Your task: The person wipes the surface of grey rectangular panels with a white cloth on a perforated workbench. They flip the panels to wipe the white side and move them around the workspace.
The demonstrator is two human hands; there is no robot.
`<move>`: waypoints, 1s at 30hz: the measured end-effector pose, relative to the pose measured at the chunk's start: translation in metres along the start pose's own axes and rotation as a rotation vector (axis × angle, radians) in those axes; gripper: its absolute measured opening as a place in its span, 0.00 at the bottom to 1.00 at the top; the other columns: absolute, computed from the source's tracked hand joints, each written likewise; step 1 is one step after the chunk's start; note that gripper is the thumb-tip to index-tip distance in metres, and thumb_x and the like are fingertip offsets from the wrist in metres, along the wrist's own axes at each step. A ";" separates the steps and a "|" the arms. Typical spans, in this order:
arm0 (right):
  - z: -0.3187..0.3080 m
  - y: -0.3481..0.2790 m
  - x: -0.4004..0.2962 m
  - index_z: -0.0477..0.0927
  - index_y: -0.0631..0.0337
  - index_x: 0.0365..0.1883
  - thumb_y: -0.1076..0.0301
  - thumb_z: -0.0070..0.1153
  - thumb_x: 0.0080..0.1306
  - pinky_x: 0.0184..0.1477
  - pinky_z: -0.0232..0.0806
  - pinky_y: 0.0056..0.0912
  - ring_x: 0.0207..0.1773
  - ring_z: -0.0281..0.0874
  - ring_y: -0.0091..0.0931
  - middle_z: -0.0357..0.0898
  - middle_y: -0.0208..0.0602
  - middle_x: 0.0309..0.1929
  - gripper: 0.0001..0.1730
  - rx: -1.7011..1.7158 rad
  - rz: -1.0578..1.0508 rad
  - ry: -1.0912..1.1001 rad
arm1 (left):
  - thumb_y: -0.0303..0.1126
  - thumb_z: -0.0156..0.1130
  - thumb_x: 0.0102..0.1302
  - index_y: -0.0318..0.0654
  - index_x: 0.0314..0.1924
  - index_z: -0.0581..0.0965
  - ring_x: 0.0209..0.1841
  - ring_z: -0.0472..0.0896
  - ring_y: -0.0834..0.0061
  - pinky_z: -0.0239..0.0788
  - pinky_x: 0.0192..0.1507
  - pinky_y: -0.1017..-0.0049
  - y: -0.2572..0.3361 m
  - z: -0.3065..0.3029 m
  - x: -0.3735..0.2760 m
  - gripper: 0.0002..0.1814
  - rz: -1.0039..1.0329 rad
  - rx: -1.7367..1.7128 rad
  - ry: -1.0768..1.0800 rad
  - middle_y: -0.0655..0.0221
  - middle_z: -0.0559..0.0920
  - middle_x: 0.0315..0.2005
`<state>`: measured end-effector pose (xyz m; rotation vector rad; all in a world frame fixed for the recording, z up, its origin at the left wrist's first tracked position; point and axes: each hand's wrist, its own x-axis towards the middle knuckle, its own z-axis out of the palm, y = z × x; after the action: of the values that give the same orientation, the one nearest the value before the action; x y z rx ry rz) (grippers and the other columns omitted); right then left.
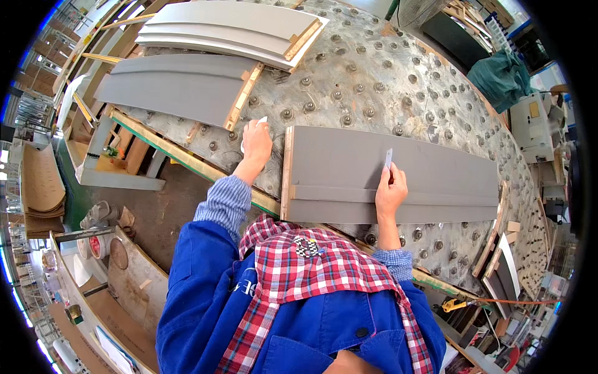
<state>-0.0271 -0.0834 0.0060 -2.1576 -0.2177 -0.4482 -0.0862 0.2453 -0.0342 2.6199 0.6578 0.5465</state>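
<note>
Before me a grey panel (345, 159) with a wooden end strip and a raised lengthwise band lies on a metal table (327, 70) studded with ball rollers. Over this panel my right hand (391, 191) grips a small flat blade-like tool (388, 159), its tip pointing away from me. My left hand (256, 142) is closed on a white item (262, 120), mostly hidden by the fingers, just left of the panel's wooden end. Beyond that hand rests another grey panel (177, 84).
A stack of light grey panels (224, 28) lies at the far left of the table. Narrow dark pieces (504, 266) lean at the right. At lower left stands an open wooden bin (135, 271); a yellow-handled tool (453, 305) hangs near the table's right edge.
</note>
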 end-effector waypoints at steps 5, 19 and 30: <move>0.006 -0.010 -0.003 0.80 0.63 0.43 0.70 0.55 0.63 0.28 0.63 0.27 0.24 0.69 0.25 0.73 0.34 0.28 0.11 -0.006 0.039 -0.039 | 0.32 0.58 0.61 0.35 0.43 0.78 0.46 0.74 0.56 0.67 0.48 0.64 0.032 -0.002 -0.012 0.11 -0.060 -0.391 0.080 0.54 0.74 0.43; 0.002 -0.019 -0.023 0.75 0.67 0.51 0.72 0.54 0.66 0.25 0.59 0.17 0.24 0.64 0.14 0.71 0.24 0.28 0.15 0.785 0.545 0.240 | 0.23 0.53 0.57 0.34 0.52 0.71 0.53 0.71 0.51 0.62 0.56 0.58 0.220 0.077 -0.014 0.20 0.767 -0.539 -0.387 0.51 0.72 0.52; -0.194 0.200 -0.031 0.77 0.67 0.48 0.64 0.53 0.67 0.31 0.63 0.23 0.30 0.69 0.19 0.76 0.27 0.28 0.16 -0.048 0.446 0.782 | 0.40 0.59 0.60 0.44 0.54 0.73 0.64 0.63 0.54 0.48 0.66 0.54 0.129 0.010 -0.031 0.22 0.503 -0.134 -0.158 0.52 0.66 0.60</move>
<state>-0.0381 -0.3579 -0.0518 -1.8391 0.6954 -0.9826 -0.0597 0.1218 0.0065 2.6591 -0.0939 0.4919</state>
